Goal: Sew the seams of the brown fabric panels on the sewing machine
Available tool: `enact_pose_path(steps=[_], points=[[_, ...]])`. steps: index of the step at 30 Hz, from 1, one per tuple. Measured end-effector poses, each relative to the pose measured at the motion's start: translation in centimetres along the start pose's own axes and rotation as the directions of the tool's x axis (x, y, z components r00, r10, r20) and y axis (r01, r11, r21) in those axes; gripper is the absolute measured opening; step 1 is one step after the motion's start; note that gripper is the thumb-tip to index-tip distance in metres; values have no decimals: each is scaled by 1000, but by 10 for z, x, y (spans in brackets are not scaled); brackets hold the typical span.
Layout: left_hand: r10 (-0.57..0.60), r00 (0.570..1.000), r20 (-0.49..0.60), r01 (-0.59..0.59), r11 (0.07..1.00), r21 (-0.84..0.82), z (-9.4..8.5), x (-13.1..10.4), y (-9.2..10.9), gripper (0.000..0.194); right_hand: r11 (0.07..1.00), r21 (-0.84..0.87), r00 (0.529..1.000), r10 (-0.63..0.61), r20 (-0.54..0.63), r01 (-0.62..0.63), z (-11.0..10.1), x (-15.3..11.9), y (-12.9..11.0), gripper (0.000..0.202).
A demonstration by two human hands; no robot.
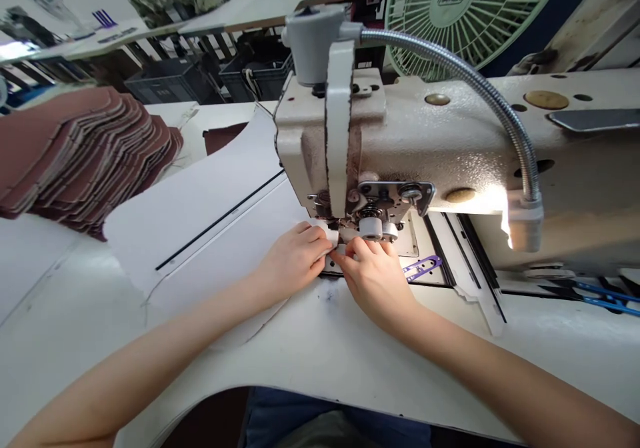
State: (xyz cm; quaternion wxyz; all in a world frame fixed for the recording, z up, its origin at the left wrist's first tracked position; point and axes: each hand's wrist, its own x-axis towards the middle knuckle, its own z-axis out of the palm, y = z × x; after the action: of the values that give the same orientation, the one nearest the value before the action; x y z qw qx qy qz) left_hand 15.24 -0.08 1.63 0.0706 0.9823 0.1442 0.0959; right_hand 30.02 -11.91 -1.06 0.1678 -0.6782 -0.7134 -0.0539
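Observation:
At the needle end of an industrial sewing machine [320, 121], both my hands work close together. My left hand [295, 261] is closed, with thumb and fingers pinching the edge of a white fabric panel [215, 201] that bears a long black strip. My right hand [377, 278] is also closed, its bent fingers gathered just below the presser area and almost touching the left fingertips. What lies between the right fingers is hidden. Purple thread snips [423, 268] lie on the machine bed beside the right hand.
A tall stack of brown fabric pieces [75, 155] stands at the left. To the right are black and white strips [470, 261], blue-handled tools [600, 296] and a lit lamp [523, 221] on a flexible neck. A green fan [455, 15] and dark crates [170, 81] are behind.

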Motion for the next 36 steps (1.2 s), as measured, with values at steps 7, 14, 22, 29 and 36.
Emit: enact_pose_path(steps=[7, 14, 22, 29, 36], points=[[-13, 998, -66, 11, 1000, -27, 7, 5, -4, 18, 996, -79, 997, 47, 60, -43, 4, 3, -1, 27], [65, 980, -190, -71, 997, -23, 20, 2, -14, 24, 994, -111, 1000, 18, 9, -17, 6, 0, 0, 35], [61, 978, -199, -57, 998, 24, 28, 5, -20, 13, 1000, -8, 997, -5, -77, 4, 6, -3, 3, 31], [23, 992, -128, -17, 999, 47, 26, 10, -21, 8, 1000, -4, 998, -19, -53, 19, 3, 0, 2, 34], [30, 999, -43, -27, 998, 57, 21, 8, -18, 8, 976, 142, 968, -189, 168, 166, -31, -20, 28, 34]])
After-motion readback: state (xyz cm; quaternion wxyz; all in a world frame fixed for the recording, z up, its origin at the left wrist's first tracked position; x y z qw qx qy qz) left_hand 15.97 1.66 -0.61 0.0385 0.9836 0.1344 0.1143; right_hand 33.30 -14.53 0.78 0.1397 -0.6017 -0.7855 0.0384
